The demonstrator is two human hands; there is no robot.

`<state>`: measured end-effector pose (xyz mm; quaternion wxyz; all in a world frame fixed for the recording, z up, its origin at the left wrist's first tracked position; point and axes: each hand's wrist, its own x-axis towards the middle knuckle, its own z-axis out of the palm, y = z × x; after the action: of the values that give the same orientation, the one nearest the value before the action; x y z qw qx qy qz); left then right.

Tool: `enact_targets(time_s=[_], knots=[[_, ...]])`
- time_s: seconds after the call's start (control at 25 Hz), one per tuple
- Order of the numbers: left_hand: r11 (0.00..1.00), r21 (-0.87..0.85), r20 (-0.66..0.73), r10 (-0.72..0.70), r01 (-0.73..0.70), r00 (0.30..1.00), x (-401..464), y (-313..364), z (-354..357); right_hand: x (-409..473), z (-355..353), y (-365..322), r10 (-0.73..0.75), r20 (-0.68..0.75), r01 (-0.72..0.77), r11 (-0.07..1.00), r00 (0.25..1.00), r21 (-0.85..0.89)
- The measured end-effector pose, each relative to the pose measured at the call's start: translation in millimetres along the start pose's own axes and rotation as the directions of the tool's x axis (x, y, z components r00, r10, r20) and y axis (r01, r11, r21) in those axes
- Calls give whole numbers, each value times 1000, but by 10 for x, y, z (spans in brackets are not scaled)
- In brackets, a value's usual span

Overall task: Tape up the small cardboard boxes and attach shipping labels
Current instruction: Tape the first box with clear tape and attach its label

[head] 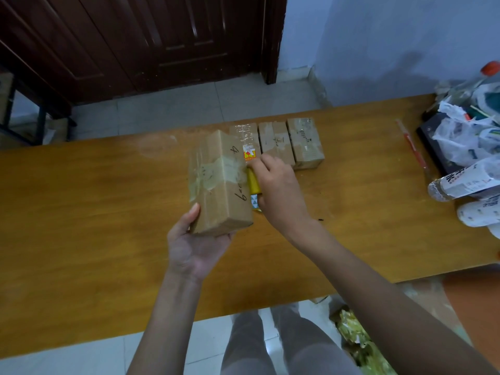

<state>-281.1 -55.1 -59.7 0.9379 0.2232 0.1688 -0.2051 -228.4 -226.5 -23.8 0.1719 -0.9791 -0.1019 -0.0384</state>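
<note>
A small cardboard box, wrapped with clear tape and marked in black handwriting, is held above the wooden table, its long axis running away from the person. The left hand cups its near end from below, thumb up the left side and fingers curled under the bottom. Just to the box's right, the right hand has its fingers curled round a yellow object pressed close to the box's right face; what the object is cannot be told, as the hand covers most of it. Beyond the hands, three more taped boxes lie side by side on the table: the left taped box bears a red and yellow sticker, the middle taped box touches it, and the right taped box sits against that one. Well to the right lies a red pen, and past it a heap of white plastic bags and clear bottles at the table's end. A dark wooden door stands behind the table.
</note>
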Motion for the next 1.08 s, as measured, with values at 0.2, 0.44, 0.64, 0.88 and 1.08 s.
enact_targets(time_s=[0.2,0.44,0.64,0.88,1.08], knots=[[893,445,-197,172,-68,965,44,105,-36,-44,11,13,46,-48,-49,997,998,-64],[103,986,-162,479,128,862,-27,196,258,-59,32,-90,57,-112,-73,986,992,-151],[104,990,-129,418,94,899,-32,156,533,0,36,-149,37,-97,-57,976,995,-211],[-125,939,-212,526,322,823,175,-34,341,-67,124,-280,-20,-15,17,983,1000,-185],[144,958,-286,527,248,800,133,6,105,-41,91,107,-50,-57,54,996,997,76]])
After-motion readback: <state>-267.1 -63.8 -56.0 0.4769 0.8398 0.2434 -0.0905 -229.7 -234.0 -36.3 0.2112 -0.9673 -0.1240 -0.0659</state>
